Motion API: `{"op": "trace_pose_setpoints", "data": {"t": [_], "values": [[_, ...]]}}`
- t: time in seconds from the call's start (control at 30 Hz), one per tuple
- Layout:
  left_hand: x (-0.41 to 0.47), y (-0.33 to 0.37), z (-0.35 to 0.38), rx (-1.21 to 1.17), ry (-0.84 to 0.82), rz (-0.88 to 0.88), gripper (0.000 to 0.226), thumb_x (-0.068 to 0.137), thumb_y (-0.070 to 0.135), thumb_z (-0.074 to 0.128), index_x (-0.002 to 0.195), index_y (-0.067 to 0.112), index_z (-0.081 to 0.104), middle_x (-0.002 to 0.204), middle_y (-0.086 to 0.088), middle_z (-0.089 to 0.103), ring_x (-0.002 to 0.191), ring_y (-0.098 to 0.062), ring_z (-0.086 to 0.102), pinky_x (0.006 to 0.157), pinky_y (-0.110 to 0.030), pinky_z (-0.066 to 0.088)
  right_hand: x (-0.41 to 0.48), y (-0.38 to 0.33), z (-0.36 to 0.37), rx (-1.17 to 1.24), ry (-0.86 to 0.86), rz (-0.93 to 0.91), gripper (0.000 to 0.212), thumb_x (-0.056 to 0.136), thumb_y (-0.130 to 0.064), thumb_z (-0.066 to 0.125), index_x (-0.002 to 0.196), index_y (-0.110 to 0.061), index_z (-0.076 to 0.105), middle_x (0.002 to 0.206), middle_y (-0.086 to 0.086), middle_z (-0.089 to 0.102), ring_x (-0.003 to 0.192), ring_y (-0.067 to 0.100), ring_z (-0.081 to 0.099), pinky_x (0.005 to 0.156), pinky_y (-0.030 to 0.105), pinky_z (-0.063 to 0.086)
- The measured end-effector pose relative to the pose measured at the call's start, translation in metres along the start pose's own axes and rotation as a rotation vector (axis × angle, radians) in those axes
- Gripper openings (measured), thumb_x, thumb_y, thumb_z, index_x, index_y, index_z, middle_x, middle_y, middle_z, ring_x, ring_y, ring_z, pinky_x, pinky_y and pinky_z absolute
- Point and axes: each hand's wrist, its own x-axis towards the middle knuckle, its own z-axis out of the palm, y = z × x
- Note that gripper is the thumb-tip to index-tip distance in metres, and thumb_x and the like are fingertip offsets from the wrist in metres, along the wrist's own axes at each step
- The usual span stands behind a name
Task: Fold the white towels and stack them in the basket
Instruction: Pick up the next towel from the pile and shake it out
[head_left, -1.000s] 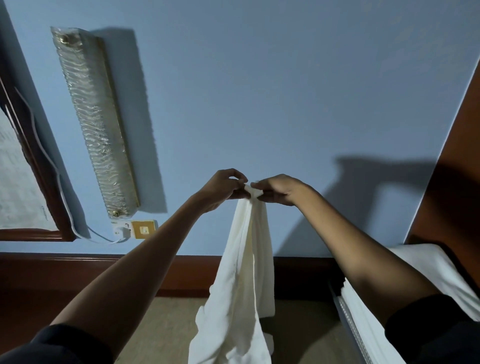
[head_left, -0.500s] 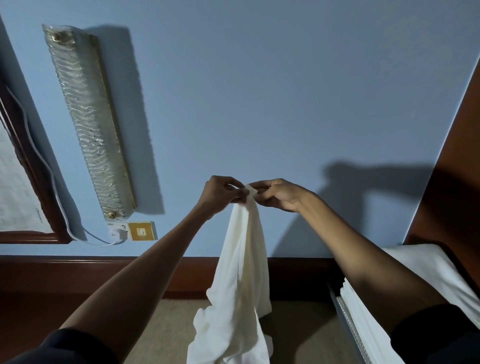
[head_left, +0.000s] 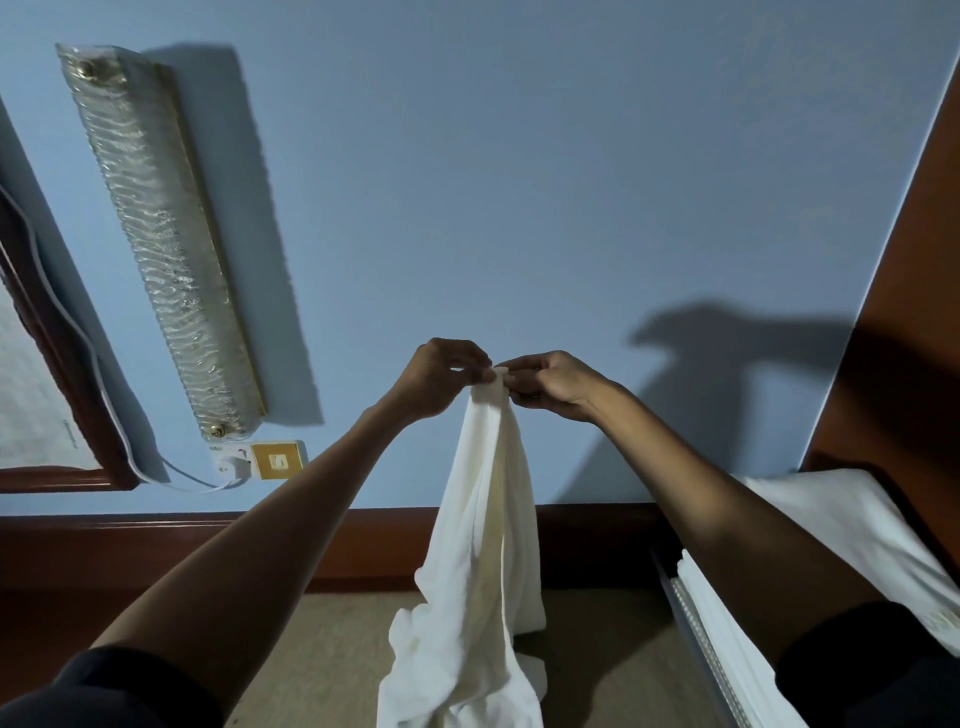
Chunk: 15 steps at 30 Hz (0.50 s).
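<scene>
Towel (head_left: 480, 545), pinched by left hand (head_left: 441, 376) and right hand (head_left: 558, 385), runs offscreen.

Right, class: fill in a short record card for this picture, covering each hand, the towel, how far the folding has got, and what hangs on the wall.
left hand: pinches the top of the white towel
right hand: pinches the same top, fingertips beside the left hand's
white towel: hangs bunched from both hands, lower end out of frame
folding: not yet begun on this towel
white cloth: layered at lower right, partly hidden by the right arm
wall: long ribbed glass light, with a yellow switch plate just below it
</scene>
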Motion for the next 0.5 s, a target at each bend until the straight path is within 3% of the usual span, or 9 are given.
{"op": "trace_pose_setpoints", "data": {"t": [0.1,0.23,0.33,0.4,0.5], "values": [[0.001,0.0,0.0,-0.008,-0.027,0.021,0.011,0.088,0.015,0.079,0.083,0.008,0.072,0.085,-0.006,0.072,0.077,-0.012,0.061,0.072,-0.023,0.046,-0.004,-0.003,-0.001,0.051,0.049,-0.011,0.019,0.091,0.011,0.064,0.107,0.003,0.071,0.096,0.015,0.073,0.086,0.021,0.072,0.076,0.025,0.06],[-0.001,0.001,0.002,0.026,-0.027,0.061,0.012,0.09,0.014,0.078,0.084,0.009,0.069,0.083,0.004,0.069,0.079,-0.009,0.064,0.072,-0.012,0.046,-0.009,-0.006,-0.002,0.084,0.037,0.007,0.022,0.091,0.011,0.064,0.111,0.005,0.07,0.096,0.014,0.074,0.085,0.02,0.074,0.077,0.025,0.061],[-0.001,0.0,0.002,0.023,-0.006,0.057,0.012,0.09,0.016,0.078,0.084,0.011,0.069,0.081,0.007,0.069,0.078,-0.008,0.063,0.071,-0.013,0.046,-0.015,-0.009,-0.004,0.046,-0.064,0.0,0.026,0.094,0.011,0.06,0.113,-0.001,0.072,0.105,0.012,0.075,0.097,0.021,0.074,0.083,0.023,0.059],[-0.001,0.001,0.003,0.02,0.007,0.053,0.012,0.09,0.016,0.078,0.083,0.012,0.069,0.079,0.008,0.068,0.076,-0.006,0.063,0.071,-0.014,0.046,-0.018,-0.009,-0.005,-0.004,-0.101,-0.028,0.029,0.092,0.009,0.065,0.117,-0.002,0.071,0.111,0.013,0.075,0.105,0.022,0.072,0.088,0.023,0.057],[-0.002,0.005,0.003,0.0,0.012,0.04,0.013,0.088,0.018,0.08,0.082,0.011,0.071,0.08,0.006,0.07,0.079,-0.011,0.064,0.069,-0.013,0.044,-0.02,-0.007,0.001,-0.119,-0.027,-0.096,0.033,0.084,0.005,0.077,0.116,-0.003,0.072,0.109,0.012,0.076,0.103,0.019,0.073,0.087,0.021,0.057]]}}
